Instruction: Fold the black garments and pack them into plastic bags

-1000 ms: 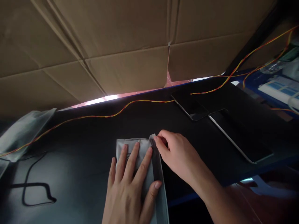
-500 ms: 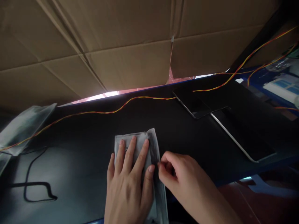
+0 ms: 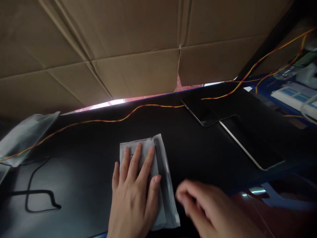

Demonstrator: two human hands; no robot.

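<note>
A translucent zip bag [image 3: 164, 165] with a pale flat item inside lies on the black tabletop in front of me, its zip strip along the right side. My left hand [image 3: 135, 195] rests flat on the bag with fingers spread, pressing on its face. Just right of the bag's lower right edge is my right hand [image 3: 208, 208], slightly blurred. Its fingers are curled together, apart from the bag, and nothing shows in them.
Two dark flat-screened devices, one black-edged [image 3: 200, 110] and one white-edged [image 3: 250, 142], lie to the right. A twisted red-yellow wire [image 3: 99, 121] crosses behind. At left are a black cable [image 3: 42, 191] and a clear plastic bag [image 3: 27, 135]. Cardboard [image 3: 123, 33] walls the back.
My right hand has come away from the bag's zip edge, moving down and slightly right along it. The left hand stays flat on the bag. The view has shifted slightly.
</note>
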